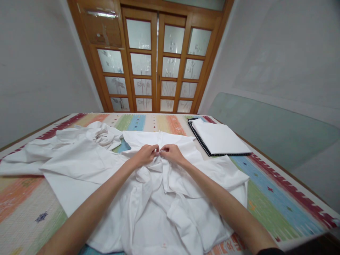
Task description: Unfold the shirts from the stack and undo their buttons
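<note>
I do best working the gathered middle of the white garment (156, 209) in small, even pinches, my left hand (147, 154) and right hand (172, 152) both gripping its fabric, near-left of the folded cloth (221, 137) on the tabletop (268, 180).

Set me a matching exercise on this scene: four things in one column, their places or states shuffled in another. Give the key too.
1. Left hand and right hand
2. Folded white cloth
3. Wooden doors
4. Tablecloth

A. Standing at the back, fitted with panes
B. Striped in several colours
C. Touching the white garment
D. Lying to the right of both hands

Pairs: 1-C; 2-D; 3-A; 4-B
</note>
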A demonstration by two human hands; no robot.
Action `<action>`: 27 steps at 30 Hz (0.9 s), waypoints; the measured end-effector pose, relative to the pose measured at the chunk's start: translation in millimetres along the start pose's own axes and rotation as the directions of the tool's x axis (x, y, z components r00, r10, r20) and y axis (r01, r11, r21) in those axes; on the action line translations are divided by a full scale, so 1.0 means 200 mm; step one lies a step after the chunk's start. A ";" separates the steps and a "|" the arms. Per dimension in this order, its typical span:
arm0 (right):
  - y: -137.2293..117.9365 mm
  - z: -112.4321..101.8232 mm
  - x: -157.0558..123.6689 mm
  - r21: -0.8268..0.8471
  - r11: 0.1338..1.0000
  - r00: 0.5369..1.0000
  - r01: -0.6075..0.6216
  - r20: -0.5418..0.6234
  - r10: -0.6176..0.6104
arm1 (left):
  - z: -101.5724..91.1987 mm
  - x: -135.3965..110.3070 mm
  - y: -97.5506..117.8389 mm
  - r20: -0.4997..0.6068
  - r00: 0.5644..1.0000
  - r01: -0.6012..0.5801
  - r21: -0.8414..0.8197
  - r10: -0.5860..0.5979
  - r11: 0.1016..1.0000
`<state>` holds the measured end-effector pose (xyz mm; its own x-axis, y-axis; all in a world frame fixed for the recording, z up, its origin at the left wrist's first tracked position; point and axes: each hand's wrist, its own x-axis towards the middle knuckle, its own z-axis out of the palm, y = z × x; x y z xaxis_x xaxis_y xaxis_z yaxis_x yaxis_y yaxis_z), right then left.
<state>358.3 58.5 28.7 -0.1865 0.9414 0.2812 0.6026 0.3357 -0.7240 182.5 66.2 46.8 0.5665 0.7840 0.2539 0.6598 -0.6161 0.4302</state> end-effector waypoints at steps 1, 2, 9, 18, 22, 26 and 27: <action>0.00 0.00 0.00 0.008 1.000 1.000 -0.005 0.010 0.005 | 0.00 0.00 0.00 0.022 1.000 -0.010 0.019 0.009 1.000; 0.00 0.00 0.00 0.021 1.000 1.000 -0.009 0.021 0.009 | 0.00 0.01 0.00 0.037 0.999 -0.017 0.033 0.016 0.999; 0.03 0.00 0.00 0.097 0.995 0.997 0.015 0.079 -0.023 | 0.00 0.00 -0.02 0.019 0.999 0.031 -0.109 -0.029 0.994; 0.07 0.02 0.01 0.103 0.988 0.991 0.112 0.066 -0.120 | 0.03 0.01 -0.08 0.014 0.997 0.079 -0.323 -0.078 0.943; 0.08 0.02 0.00 0.102 0.979 0.982 0.174 0.054 -0.180 | 0.04 0.01 -0.08 0.013 0.995 0.100 -0.349 -0.102 0.932; 0.07 0.03 -0.02 0.086 0.963 0.966 0.256 -0.001 -0.257 | 0.06 0.02 -0.09 0.034 0.980 0.189 -0.442 -0.194 0.877; 0.06 0.03 -0.02 0.083 0.957 0.960 0.279 -0.018 -0.278 | 0.07 0.03 -0.10 0.034 0.970 0.228 -0.478 -0.242 0.848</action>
<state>361.5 58.3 14.1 -0.3330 0.8100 0.4827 0.4599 0.5864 -0.6668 179.9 81.9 27.5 0.4063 0.9067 0.1129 0.4530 -0.3072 0.8369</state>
